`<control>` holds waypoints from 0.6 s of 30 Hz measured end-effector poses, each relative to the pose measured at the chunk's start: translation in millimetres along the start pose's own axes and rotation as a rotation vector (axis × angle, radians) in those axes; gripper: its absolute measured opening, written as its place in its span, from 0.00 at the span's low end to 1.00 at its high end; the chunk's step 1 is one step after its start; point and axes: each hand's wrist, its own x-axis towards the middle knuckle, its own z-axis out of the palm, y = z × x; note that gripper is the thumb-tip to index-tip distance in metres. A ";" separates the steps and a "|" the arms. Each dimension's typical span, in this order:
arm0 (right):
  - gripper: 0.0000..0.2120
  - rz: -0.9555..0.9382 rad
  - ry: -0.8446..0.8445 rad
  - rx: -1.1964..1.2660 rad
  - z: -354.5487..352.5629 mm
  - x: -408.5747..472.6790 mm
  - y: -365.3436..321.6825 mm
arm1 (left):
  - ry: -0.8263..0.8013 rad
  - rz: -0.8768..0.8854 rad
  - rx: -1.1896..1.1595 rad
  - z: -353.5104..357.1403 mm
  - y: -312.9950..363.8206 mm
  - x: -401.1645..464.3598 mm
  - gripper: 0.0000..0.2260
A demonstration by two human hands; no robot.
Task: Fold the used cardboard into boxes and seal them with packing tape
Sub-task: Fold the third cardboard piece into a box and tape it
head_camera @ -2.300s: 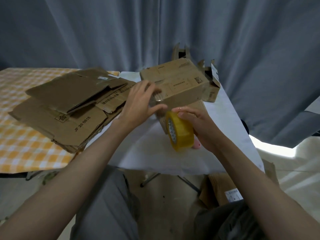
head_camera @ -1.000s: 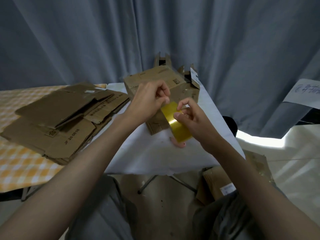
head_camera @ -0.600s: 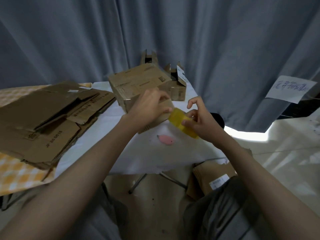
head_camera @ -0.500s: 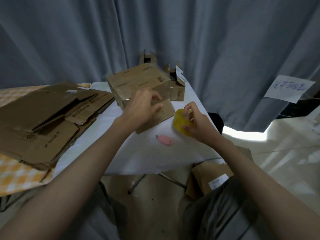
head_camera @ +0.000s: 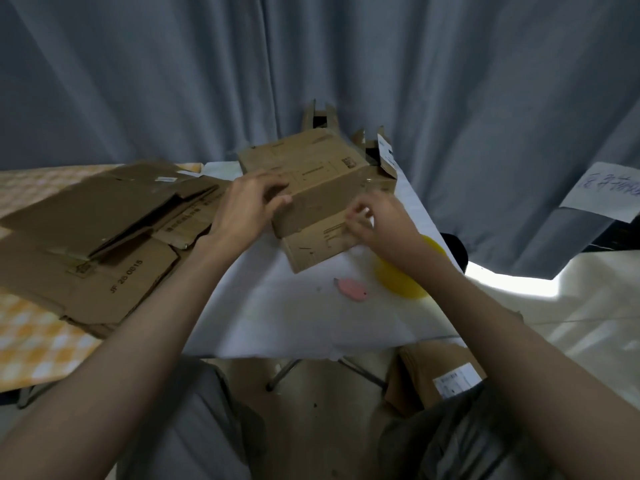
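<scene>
A brown cardboard box (head_camera: 311,174) stands on the white table (head_camera: 294,317), with its front flap (head_camera: 311,247) hanging open toward me. My left hand (head_camera: 249,206) grips the box's near left corner, fingers on top and thumb on the front face. My right hand (head_camera: 381,226) is blurred; its curled fingers pinch at the flap's right end. The yellow packing tape roll (head_camera: 398,278) lies on the table under my right wrist, touched by neither hand.
A pink cutter (head_camera: 351,289) lies near the table's front. Several flattened cardboard sheets (head_camera: 104,237) are stacked at the left over a checked cloth (head_camera: 31,341). A smaller open box (head_camera: 377,150) stands behind. More cardboard (head_camera: 433,379) lies on the floor. A grey curtain hangs behind.
My right hand has set the tape roll down on the table and moved to the box's flap. My left hand has shifted onto the box's corner.
</scene>
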 end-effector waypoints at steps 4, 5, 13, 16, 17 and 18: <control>0.09 -0.122 0.072 0.053 8.5 35.4 -39.6 | -0.010 0.018 -0.069 -0.6 -10.8 -0.5 0.18; 0.11 -0.150 0.073 0.040 12.2 41.9 -44.3 | -0.008 0.025 -0.090 -0.4 -13.1 -1.3 0.18; 0.12 -0.223 0.143 0.087 44.0 61.9 -37.1 | 0.068 0.092 -0.111 13.5 -32.9 1.1 0.21; 0.12 -0.253 0.170 0.094 51.0 60.8 -34.2 | 0.107 0.131 -0.124 18.4 -37.6 -1.6 0.22; 0.13 -0.262 0.182 0.080 53.5 59.9 -34.2 | 0.120 0.142 -0.137 19.3 -38.6 -2.1 0.22; 0.13 -0.266 0.194 0.064 56.0 59.6 -35.0 | 0.125 0.150 -0.149 19.6 -39.4 -2.1 0.23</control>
